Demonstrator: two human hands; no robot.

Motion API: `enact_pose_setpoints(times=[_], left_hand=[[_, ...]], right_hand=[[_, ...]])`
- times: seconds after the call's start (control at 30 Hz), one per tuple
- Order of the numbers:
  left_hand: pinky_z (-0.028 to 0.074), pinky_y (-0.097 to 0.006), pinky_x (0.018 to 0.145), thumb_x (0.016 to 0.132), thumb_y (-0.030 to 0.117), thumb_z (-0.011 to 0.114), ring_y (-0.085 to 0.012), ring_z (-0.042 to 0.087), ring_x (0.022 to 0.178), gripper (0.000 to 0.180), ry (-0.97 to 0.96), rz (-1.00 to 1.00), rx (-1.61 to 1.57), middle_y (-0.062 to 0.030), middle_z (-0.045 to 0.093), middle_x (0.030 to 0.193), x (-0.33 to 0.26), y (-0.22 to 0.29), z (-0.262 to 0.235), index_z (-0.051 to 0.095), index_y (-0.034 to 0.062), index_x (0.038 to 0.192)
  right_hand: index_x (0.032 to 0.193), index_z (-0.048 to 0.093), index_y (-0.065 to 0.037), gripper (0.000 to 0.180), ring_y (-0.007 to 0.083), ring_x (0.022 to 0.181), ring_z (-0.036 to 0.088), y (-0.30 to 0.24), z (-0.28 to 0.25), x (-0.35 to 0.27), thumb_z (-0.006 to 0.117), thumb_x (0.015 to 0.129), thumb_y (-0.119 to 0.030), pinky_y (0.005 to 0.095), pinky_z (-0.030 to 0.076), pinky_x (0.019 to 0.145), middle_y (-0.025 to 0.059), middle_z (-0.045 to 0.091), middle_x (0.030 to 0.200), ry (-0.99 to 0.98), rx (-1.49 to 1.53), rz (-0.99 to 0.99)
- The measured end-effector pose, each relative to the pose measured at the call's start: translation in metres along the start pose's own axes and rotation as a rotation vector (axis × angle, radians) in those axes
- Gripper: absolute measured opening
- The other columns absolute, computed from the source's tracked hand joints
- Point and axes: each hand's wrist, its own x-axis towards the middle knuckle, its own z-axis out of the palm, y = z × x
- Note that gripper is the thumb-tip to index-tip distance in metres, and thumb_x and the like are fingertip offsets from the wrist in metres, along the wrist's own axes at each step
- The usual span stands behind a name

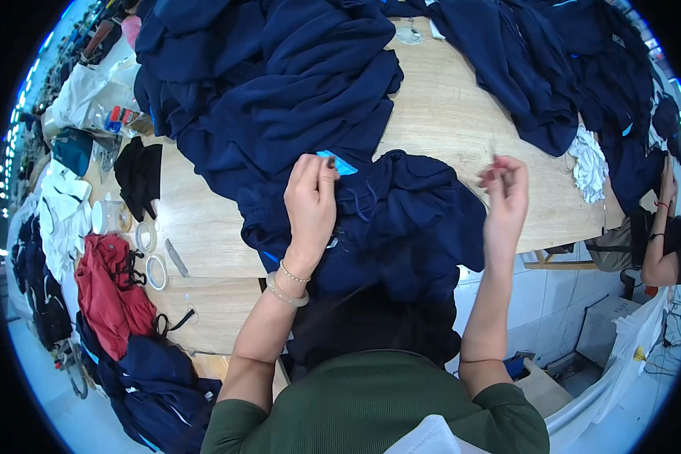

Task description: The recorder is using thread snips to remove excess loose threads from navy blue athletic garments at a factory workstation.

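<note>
A dark navy garment with a drawstring [365, 203] lies bunched on the table edge and over my lap. My left hand [309, 198] is raised above its left part, thumb and fingers pinched together. A small dark tip shows at the pinch, too small to name. Right beside those fingertips is a bright light-blue piece of fabric [339, 162] on the navy cloth. Off to the right of the garment, my right hand [506, 191] is held up over the bare wood, its fingertips pinched and slightly blurred. What they hold, if anything, cannot be made out.
More navy garments [272, 91] are heaped across the table [439, 106], with another pile [530, 76] at far right. Left lie tape rolls [157, 272], a grey cutter knife [177, 258], black cloth [138, 178] and a red garment [110, 291]. A co-worker's arm [657, 242] shows at right.
</note>
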Motion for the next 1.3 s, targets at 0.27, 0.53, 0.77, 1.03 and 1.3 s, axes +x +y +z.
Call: enact_pose_setpoints(times=[0.27,0.53,0.77,1.03,1.3], left_hand=[[0.045,-0.039,0.087,0.078,0.020,0.076,-0.0290,0.057,0.102,0.059,-0.347,0.236,0.478,-0.0113,0.060,0.109,-0.003,0.022,0.038,0.053,0.0045,0.130],[0.053,-0.040,0.082,0.088,0.005,0.061,-0.0353,0.065,0.095,0.027,-0.173,0.122,0.353,-0.0139,0.068,0.105,0.039,-0.007,0.017,0.066,0.0064,0.114],[0.050,-0.032,0.085,0.095,0.003,0.053,-0.0214,0.067,0.091,0.018,0.054,-0.003,0.017,-0.0122,0.069,0.099,0.041,0.016,-0.043,0.068,-0.0070,0.094],[0.048,-0.023,0.068,0.105,0.031,0.047,-0.0101,0.062,0.074,0.039,0.221,-0.559,0.159,-0.0064,0.069,0.085,-0.054,-0.081,-0.197,0.068,-0.0006,0.096],[0.050,-0.023,0.068,0.104,0.025,0.050,-0.0113,0.065,0.084,0.030,0.288,-0.505,0.023,-0.0067,0.069,0.096,-0.058,-0.087,-0.150,0.064,-0.0011,0.107]], right_hand=[[0.106,0.068,0.002,0.026,0.0052,0.066,0.048,0.039,-0.015,0.007,0.066,0.091,-0.019,0.0209,0.040,0.061,-0.0023,0.053,0.071,-0.196,-0.105,0.390],[0.107,0.069,0.003,0.021,0.0084,0.073,0.058,0.027,-0.009,-0.006,0.067,0.089,-0.007,0.0205,0.047,0.071,0.0029,0.066,0.088,-0.424,0.191,0.491],[0.105,0.072,0.003,0.020,0.0104,0.081,0.064,0.042,-0.012,0.004,0.062,0.094,-0.010,0.0203,0.049,0.078,0.0064,0.071,0.093,-0.310,0.109,0.527],[0.102,0.071,0.004,0.019,0.0116,0.083,0.065,0.037,0.005,0.025,0.062,0.092,-0.010,0.0214,0.049,0.077,0.0076,0.071,0.088,-0.485,0.043,0.624],[0.087,0.066,0.003,0.009,0.0098,0.080,0.063,0.033,0.018,0.020,0.066,0.088,-0.006,0.0239,0.050,0.073,0.0060,0.069,0.086,-0.290,-0.060,0.198]])
